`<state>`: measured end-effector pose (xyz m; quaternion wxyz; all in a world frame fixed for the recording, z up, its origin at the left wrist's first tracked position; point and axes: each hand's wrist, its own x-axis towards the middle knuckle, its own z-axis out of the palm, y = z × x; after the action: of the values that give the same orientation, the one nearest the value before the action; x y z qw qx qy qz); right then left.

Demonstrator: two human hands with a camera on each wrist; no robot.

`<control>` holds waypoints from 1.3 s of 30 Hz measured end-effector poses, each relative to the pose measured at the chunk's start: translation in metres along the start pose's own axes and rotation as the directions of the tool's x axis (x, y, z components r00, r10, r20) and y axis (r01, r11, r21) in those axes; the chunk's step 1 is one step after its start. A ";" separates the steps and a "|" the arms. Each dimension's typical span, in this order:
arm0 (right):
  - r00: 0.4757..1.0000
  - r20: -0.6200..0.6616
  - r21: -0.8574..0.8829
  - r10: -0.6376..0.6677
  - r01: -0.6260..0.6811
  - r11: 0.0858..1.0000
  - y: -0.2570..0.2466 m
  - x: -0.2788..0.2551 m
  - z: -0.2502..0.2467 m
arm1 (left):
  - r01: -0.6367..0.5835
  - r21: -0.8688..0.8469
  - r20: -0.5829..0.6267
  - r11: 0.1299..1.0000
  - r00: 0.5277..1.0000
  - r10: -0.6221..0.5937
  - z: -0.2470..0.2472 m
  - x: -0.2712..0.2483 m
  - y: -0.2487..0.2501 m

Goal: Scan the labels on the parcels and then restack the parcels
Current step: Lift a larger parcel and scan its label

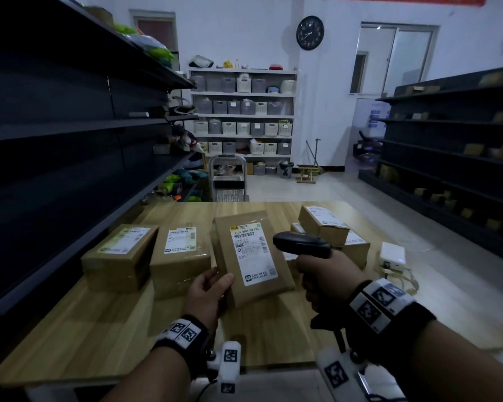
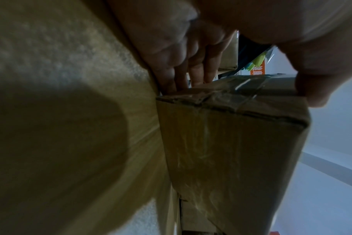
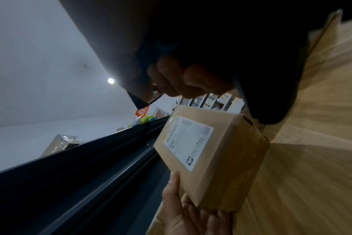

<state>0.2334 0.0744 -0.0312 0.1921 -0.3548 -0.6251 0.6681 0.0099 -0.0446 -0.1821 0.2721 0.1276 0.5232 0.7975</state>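
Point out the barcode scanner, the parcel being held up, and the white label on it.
barcode scanner (image 1: 301, 244), head view, on its black head.
held parcel (image 1: 230, 282), head view, bare cardboard left of the label.
white label (image 1: 254, 253), head view, middle of the printed sheet.

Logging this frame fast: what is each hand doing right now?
Left hand: grips the flat brown cardboard parcel by its near corner, label up.
Right hand: grips the black handheld barcode scanner.

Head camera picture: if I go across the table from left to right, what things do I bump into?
Far-left parcel → second parcel → held parcel in the left hand → black scanner in the right hand → small white box.
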 end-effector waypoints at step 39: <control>0.992 0.053 0.816 0.117 -0.111 0.568 0.102 0.094 -0.063 | 0.074 0.054 -0.050 0.996 0.996 -0.071 0.080 0.010 0.071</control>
<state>0.2340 0.1699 -0.1498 0.2927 -0.2682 -0.2224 0.8905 0.0197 0.0009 -0.0851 0.2845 0.0971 0.5559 0.7749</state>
